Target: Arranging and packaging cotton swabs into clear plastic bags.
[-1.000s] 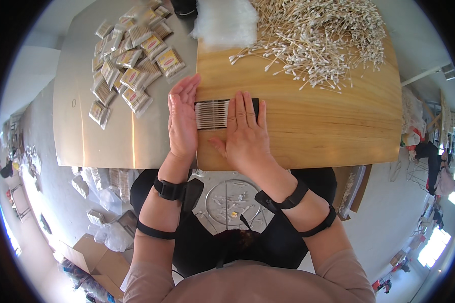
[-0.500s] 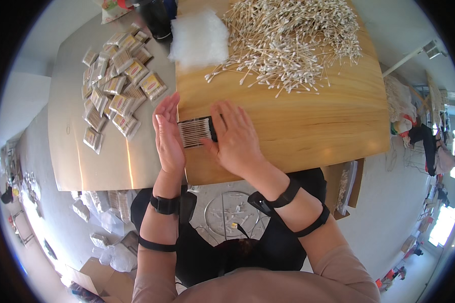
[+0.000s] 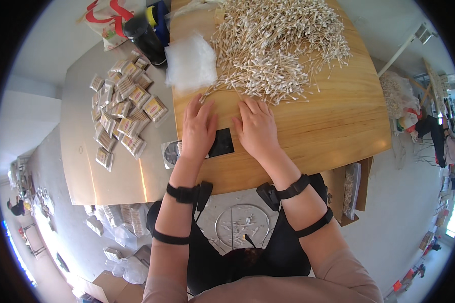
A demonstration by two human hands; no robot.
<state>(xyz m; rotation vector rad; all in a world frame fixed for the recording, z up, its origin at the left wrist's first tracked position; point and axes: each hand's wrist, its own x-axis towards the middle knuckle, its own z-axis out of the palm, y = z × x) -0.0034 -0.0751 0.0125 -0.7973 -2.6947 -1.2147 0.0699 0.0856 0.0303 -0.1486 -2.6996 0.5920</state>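
Note:
My left hand [image 3: 197, 129] is over the wooden tabletop, palm down, fingers stretched out and apart. Its fingertips reach the near left edge of a large heap of cotton swabs [image 3: 283, 65]. Beside it, my right hand [image 3: 258, 129] is also palm down, with thumb and fingers apart, its fingertips at the heap's front edge. Neither hand visibly holds anything. Between the hands lies a flat black plate [image 3: 222, 142], partly covered by my left hand. A shiny, clear-looking flat piece [image 3: 171, 153] shows left of my left wrist; what lies under the wrist is hidden.
Many small clear packs of swabs [image 3: 129, 103] are piled on the metal surface [image 3: 81, 174] at left. A stack of clear plastic bags [image 3: 189, 63] lies left of the heap. Behind stand a black cup [image 3: 145, 40] and a white-and-red bag [image 3: 106, 22].
Both hands have moved away from me toward the heap, the right one also rightward. The row of swabs between them is out of sight; more of the black plate shows.

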